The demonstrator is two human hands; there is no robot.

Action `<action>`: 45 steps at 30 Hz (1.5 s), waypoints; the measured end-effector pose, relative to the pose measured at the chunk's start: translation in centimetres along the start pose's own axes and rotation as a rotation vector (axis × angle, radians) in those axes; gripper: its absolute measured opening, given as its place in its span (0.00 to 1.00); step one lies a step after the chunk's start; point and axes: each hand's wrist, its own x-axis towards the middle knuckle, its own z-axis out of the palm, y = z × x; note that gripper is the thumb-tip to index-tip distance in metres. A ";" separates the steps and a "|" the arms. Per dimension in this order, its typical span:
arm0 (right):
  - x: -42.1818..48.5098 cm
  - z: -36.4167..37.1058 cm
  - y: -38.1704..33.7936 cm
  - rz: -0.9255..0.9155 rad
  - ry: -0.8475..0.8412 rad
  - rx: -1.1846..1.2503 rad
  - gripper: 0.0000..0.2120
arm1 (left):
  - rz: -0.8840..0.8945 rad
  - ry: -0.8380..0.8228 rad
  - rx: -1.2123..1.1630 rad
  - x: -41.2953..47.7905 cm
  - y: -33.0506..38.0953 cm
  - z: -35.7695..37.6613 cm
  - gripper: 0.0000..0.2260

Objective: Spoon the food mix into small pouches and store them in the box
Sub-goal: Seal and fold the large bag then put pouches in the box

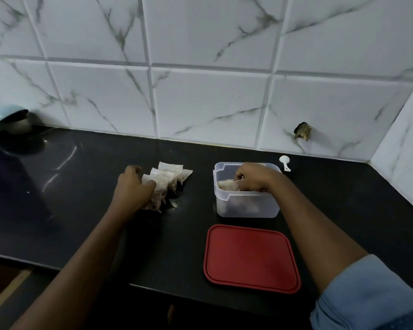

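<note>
On the dark surface [81, 186], the left hand [132, 186] pinches a pouch [159, 186] in its fingers [150, 184]; right hand [253, 176] fingers curl round another pouch [227, 184] inside the box [247, 208], between lid [250, 258] and spoon [284, 161].

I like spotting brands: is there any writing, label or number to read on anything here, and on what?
None can be read. The clear plastic box, flat red plastic lid, small white plastic spoon and small translucent filled pouches show no print.
</note>
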 end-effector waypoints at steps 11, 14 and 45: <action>0.4 0.3 -1.4 0.025 0.110 -0.110 0.04 | -0.108 -0.046 -0.312 0.3 -0.2 -0.5 0.23; 0.3 0.4 -1.1 0.001 0.035 -0.045 0.08 | -0.050 -0.078 -0.389 0.2 1.3 -0.4 0.23; -1.5 -2.4 1.6 0.094 0.055 -0.252 0.14 | -0.212 0.040 0.010 0.6 3.2 2.5 0.23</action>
